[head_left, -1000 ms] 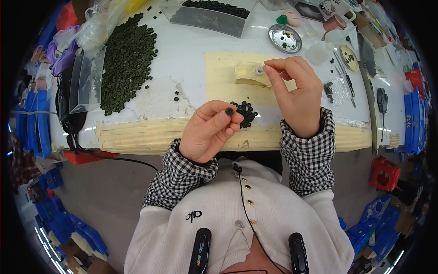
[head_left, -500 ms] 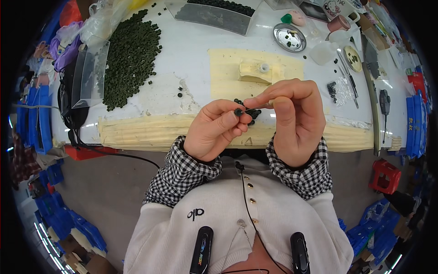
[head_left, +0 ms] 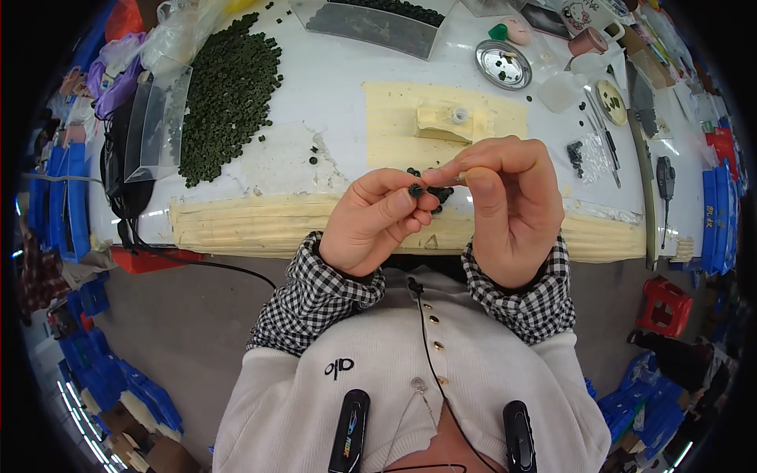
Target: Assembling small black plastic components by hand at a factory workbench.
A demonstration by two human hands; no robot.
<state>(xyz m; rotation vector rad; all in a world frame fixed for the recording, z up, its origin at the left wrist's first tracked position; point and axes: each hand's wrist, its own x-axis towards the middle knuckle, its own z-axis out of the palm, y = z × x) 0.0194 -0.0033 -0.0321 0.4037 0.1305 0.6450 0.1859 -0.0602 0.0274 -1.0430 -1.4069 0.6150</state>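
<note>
My left hand (head_left: 371, 217) is closed, pinching a small dark green round part (head_left: 415, 191) between thumb and forefinger. Close by on its right, my right hand (head_left: 514, 206) pinches a thin, needle-like tool (head_left: 461, 177) between thumb and forefinger. Most of the tool is hidden by the fingers, and I cannot tell whether its tip touches the part. Behind the fingertips lies a little cluster of dark parts (head_left: 444, 194), partly covered by my left hand. Beyond them a cream-coloured block (head_left: 435, 122) with a small clear round piece (head_left: 460, 116) rests on a yellow sheet (head_left: 386, 98).
A wide heap of dark green parts (head_left: 229, 102) spreads at the left, beside a clear tray (head_left: 160, 126). Another clear bin (head_left: 371, 30) stands at the back. On the right are a round metal dish (head_left: 503, 65), a yellowish dish (head_left: 611, 102) and tweezers (head_left: 605, 142).
Less of the thin tool shows between my hands, and its visible end sits nearer the part. Both hands otherwise keep nearly the same place and grip.
</note>
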